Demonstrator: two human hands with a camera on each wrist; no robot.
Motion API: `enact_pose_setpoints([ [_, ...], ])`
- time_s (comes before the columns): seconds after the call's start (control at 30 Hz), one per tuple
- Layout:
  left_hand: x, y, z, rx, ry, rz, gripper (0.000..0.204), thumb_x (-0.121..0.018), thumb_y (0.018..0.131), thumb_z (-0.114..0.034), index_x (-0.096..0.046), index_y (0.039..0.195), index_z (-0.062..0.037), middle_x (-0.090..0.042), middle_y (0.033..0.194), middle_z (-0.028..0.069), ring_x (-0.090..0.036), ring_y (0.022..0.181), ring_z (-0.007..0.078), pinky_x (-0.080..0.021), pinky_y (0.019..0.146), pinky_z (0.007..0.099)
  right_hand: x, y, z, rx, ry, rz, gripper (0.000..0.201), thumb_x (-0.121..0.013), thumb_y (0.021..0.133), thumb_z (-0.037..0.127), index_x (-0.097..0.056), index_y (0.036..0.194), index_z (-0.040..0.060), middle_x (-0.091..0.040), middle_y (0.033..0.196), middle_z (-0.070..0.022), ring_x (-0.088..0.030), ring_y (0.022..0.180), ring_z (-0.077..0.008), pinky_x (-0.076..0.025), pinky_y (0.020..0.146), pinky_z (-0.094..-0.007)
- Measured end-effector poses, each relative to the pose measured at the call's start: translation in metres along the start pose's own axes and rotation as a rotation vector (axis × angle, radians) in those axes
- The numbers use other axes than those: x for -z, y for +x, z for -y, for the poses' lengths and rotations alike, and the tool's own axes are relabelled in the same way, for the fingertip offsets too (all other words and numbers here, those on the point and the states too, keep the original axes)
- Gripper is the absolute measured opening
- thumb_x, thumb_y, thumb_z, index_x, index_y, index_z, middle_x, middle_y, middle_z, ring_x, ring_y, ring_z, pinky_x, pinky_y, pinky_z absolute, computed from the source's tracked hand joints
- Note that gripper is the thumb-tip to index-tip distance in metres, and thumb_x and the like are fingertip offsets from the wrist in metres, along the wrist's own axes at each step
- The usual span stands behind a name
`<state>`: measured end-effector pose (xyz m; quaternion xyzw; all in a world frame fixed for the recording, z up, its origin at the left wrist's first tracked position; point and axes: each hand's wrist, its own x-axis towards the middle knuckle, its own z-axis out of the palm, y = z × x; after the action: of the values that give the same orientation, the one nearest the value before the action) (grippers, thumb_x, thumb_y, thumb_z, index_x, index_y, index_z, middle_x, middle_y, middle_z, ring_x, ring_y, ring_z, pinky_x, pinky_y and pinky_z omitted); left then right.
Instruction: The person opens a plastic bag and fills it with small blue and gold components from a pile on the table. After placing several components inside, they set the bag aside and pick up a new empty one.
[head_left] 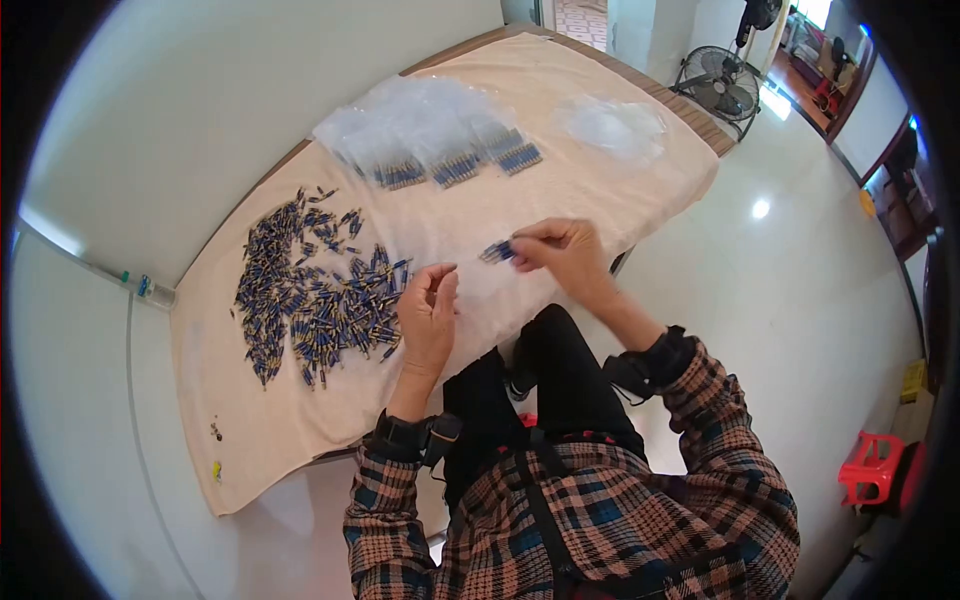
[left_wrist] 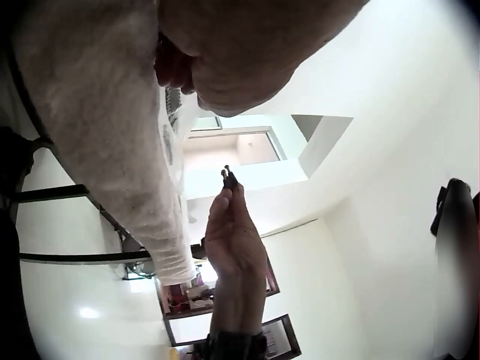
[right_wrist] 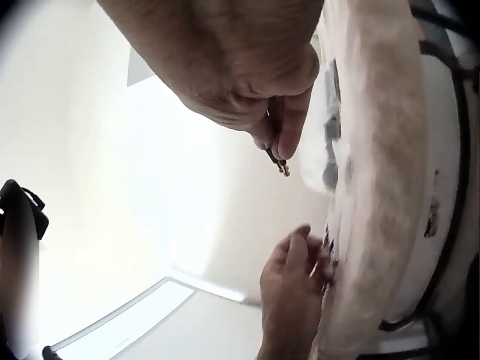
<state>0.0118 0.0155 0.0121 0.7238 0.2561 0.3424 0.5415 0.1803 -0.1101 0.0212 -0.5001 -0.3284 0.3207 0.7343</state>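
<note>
My right hand (head_left: 570, 262) pinches a small bunch of blue connectors with brass-coloured tips (head_left: 497, 252) between thumb and fingers, above the table's near edge. In the right wrist view, metal tips (right_wrist: 283, 168) stick out past the fingertips. My left hand (head_left: 428, 318) hovers just right of a large loose pile of similar connectors (head_left: 345, 310), its fingers loosely bent, with nothing visible between them. Faint clear plastic (head_left: 485, 290) lies between the two hands. The left wrist view shows the right hand (left_wrist: 236, 244) raised with the pinched pieces.
Clear bags (head_left: 410, 125) with rows of connectors lie at the table's far side. More clear plastic (head_left: 618, 128) rests at the far right of the cream cloth (head_left: 560, 80). A fan (head_left: 718, 85) and a red stool (head_left: 868, 468) stand on the floor.
</note>
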Motion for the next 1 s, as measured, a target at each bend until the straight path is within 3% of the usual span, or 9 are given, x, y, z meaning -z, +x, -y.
enact_pose_setpoints([
  [0.03,-0.001,0.002,0.004,-0.002,-0.008,0.001,0.017,-0.066,0.088,-0.011,-0.061,0.098,0.0015,-0.06,0.081,0.0058,-0.056,0.064,0.0125,-0.05,0.057,0.0261,0.016,0.006,0.003,0.011,-0.038,-0.047,0.014,-0.067,0.085,0.004,-0.068,0.094,-0.0074,-0.069,0.082,-0.0113,-0.067,0.07,-0.0142,-0.058,0.062,-0.0248],
  [0.13,-0.002,0.005,0.013,-0.325,0.48,0.012,0.027,-0.07,0.079,-0.009,-0.06,0.103,-0.0008,-0.057,0.093,0.0102,-0.055,0.072,0.0204,-0.047,0.065,0.0298,0.046,0.021,0.01,0.009,-0.163,-0.098,0.015,-0.069,0.083,0.004,-0.068,0.093,-0.008,-0.069,0.079,-0.0108,-0.066,0.067,-0.0124,-0.056,0.059,-0.0231],
  [0.27,-0.014,0.009,0.007,-0.386,0.518,0.104,0.037,-0.074,0.072,-0.008,-0.062,0.107,-0.0015,-0.054,0.096,0.0101,-0.054,0.075,0.0195,-0.046,0.067,0.0293,0.06,0.029,0.005,-0.029,-0.348,-0.085,0.016,-0.069,0.084,0.006,-0.069,0.092,-0.0071,-0.069,0.078,-0.01,-0.064,0.065,-0.0106,-0.053,0.055,-0.0217],
  [0.43,-0.012,0.01,0.008,-0.356,0.585,0.16,0.036,-0.075,0.071,-0.008,-0.063,0.104,-0.0012,-0.054,0.097,0.0117,-0.054,0.077,0.0231,-0.046,0.07,0.0316,0.058,0.036,-0.007,-0.08,-0.352,-0.016,0.016,-0.07,0.084,0.009,-0.07,0.092,-0.0051,-0.069,0.077,-0.0083,-0.062,0.061,-0.0084,-0.049,0.052,-0.0199],
  [1.0,-0.012,0.01,0.012,-0.419,0.622,0.126,0.035,-0.076,0.068,-0.009,-0.063,0.099,-0.0024,-0.054,0.094,0.0121,-0.055,0.081,0.0271,-0.045,0.073,0.0349,0.046,0.047,0.004,-0.287,-0.418,0.233,0.015,-0.071,0.081,0.009,-0.071,0.089,-0.004,-0.069,0.073,-0.0067,-0.06,0.061,-0.0074,-0.047,0.054,-0.0202],
])
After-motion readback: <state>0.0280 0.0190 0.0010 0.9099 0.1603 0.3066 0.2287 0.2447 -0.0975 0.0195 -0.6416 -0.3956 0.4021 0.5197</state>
